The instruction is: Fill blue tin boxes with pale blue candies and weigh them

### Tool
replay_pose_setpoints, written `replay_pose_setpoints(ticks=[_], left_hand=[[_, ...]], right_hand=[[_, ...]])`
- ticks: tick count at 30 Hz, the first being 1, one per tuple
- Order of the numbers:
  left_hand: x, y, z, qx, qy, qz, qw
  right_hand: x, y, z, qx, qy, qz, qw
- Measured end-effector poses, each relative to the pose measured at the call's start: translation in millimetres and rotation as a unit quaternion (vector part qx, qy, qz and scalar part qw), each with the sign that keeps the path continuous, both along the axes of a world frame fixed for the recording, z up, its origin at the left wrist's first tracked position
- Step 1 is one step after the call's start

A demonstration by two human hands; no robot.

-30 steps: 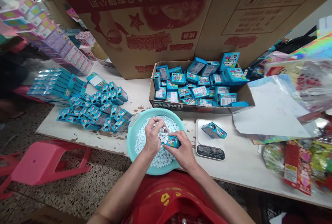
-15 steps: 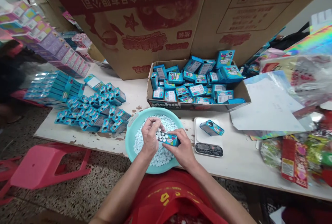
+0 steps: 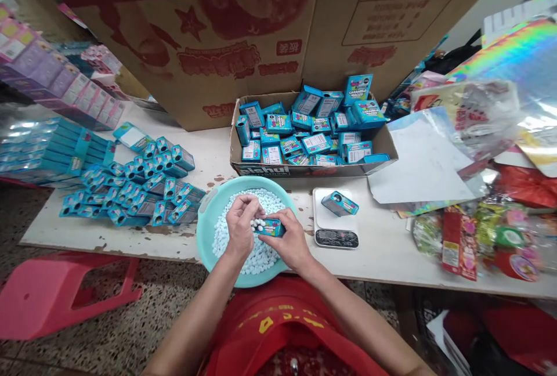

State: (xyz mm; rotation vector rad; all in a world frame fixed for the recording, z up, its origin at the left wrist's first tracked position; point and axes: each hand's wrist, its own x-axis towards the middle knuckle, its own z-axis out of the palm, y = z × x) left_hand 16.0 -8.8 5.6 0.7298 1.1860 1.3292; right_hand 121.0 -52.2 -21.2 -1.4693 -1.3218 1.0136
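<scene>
Right hand [image 3: 289, 242] is clamped round a blue box [image 3: 272, 227], and I see it held on its side above the basin [image 3: 209, 213], open end facing my left hand [image 3: 241, 225]. That left hand is curled, fingertips pinching a few white pellets [image 3: 256, 224] right at the box's mouth. Below both hands, more pellets fill the basin, which sits at the near edge of the table [image 3: 383, 248]. Just right of it I've got a scale [image 3: 335, 238] with a second box [image 3: 340, 203] lying on its plate. Behind, a tray [image 3: 313, 168] is heaped with boxes; off to the left, open boxes [image 3: 143, 190] lie piled on the table.
</scene>
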Motion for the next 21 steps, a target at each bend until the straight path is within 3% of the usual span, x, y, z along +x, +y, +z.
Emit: replay_pose_setpoints(ticks=[7,11,14,18,21], left_hand=[[1.8,1.9,2.2,0.007,0.008,-0.045,0.999],[1.1,3.7,11.3,0.004,-0.040,-0.029,0.999],[2.7,2.5,13.6,-0.005,-0.049,-0.055,0.997],[-2.5,2.4,6.8,-0.018,-0.051,-0.033,0.998],[-20.4,8.1,-11.6,-0.017,-0.006,-0.003,1.000]], right_hand=[[-1.4,1.4,2.6,-0.004,-0.001,0.014,1.000],[3.6,-2.9,10.1,0.014,0.005,0.020,1.000],[5.4,-2.8,6.5,0.023,0.008,0.014,1.000],[7.4,-0.7,-3.6,0.002,0.024,-0.005,1.000],[14.9,-3.5,-2.8,-0.002,0.036,-0.016,0.999]])
